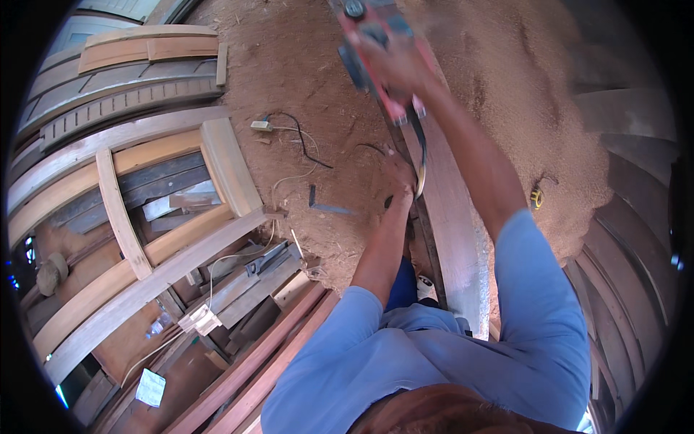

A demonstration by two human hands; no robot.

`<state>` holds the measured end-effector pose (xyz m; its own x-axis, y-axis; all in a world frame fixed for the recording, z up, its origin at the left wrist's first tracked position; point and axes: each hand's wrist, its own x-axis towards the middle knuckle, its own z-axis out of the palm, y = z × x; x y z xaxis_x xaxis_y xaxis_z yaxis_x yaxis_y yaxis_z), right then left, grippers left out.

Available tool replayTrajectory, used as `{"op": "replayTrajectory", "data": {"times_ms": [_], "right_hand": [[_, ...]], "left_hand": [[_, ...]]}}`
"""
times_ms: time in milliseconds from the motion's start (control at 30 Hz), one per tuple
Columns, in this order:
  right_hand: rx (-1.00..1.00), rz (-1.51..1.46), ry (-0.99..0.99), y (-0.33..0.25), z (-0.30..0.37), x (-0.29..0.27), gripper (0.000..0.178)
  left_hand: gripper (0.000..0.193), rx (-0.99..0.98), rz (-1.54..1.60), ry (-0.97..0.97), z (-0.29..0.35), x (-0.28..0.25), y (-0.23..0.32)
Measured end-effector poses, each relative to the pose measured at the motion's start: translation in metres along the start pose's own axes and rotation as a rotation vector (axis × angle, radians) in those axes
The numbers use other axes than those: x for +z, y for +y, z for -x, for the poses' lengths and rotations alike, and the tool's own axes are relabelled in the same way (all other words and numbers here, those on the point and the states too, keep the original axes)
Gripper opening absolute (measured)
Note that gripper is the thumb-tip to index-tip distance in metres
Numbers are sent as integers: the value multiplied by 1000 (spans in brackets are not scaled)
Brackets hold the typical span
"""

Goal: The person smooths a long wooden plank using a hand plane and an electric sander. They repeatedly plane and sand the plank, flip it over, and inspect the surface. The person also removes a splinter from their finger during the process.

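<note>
My right hand is closed round the handle of a red electric planer, arm stretched far forward. The planer rests on a long wooden plank that runs from my body away from me; motion smears the tool and fingers. From the planer's rear a dark power cord curves back to my left hand. That hand is beside the plank's left edge, closed on the cord, its fingers partly hidden. A bit of cord shows again beyond its fingertips.
Sawdust and shavings cover the ground. On it lie a metal square, a cord connector and a yellow tape measure. Wooden frames and boards are stacked at left, with a white socket box. More planks stand at right.
</note>
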<state>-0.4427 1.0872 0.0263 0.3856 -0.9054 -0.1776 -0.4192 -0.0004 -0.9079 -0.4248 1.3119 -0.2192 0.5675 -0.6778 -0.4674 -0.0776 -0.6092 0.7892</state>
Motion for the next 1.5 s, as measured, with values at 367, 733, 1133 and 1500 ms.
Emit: {"op": "replayTrajectory", "data": {"times_ms": [367, 733, 1133, 1500], "right_hand": [[177, -180, -2, 14, -4, -32, 41], [298, -164, 26, 127, 522, -20, 60], [167, -126, 115, 88, 341, -16, 51], [21, 60, 195, 11, -53, -69, 63]], "left_hand": [[72, -120, 152, 41, -1, 9, 4], [84, 99, 452, -297, 38, 7, 3], [64, 298, -16, -161, 19, -4, -31], [62, 30, -117, -30, 56, -6, 23]]}}
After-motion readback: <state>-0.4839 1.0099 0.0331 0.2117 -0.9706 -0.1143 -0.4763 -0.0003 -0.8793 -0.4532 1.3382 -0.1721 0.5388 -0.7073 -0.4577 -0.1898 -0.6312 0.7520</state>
